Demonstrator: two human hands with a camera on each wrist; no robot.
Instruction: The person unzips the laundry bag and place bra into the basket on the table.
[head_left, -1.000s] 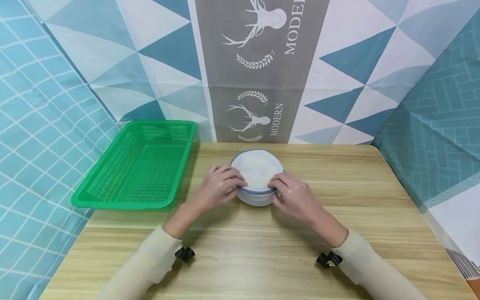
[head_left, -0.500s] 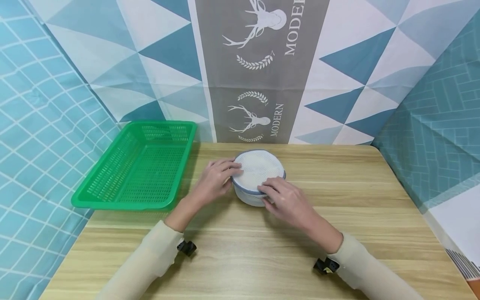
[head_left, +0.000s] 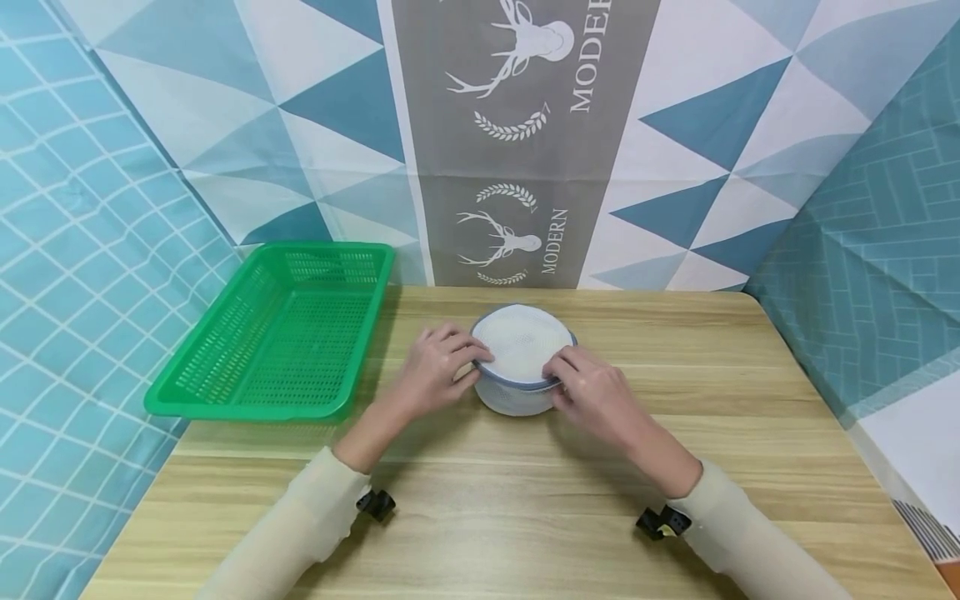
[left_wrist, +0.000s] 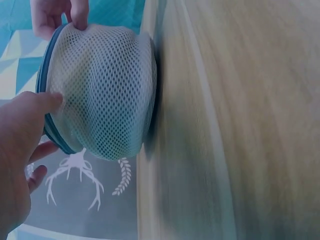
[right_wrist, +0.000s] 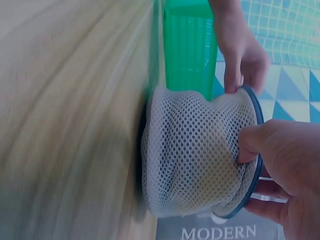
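Observation:
A round white mesh laundry bag with a blue-grey band round its top edge stands upright on the wooden table. My left hand pinches the band at the bag's left front, its thumb on the mesh side and its fingers over the top. At the right front, my right hand pinches the same edge, with the thumb pressed into the mesh wall. The side wall looks slightly creased in both wrist views. Whether anything lies inside the bag cannot be made out.
To the left of the bag stands a green plastic basket with slotted walls. The wooden table runs up to a patterned cloth backdrop. Blue cloth hangs along the left side.
The right hand went leftward along the front edge, then back to the right. The left hand shifted slightly towards me and right again. The bag now sits a little further right.

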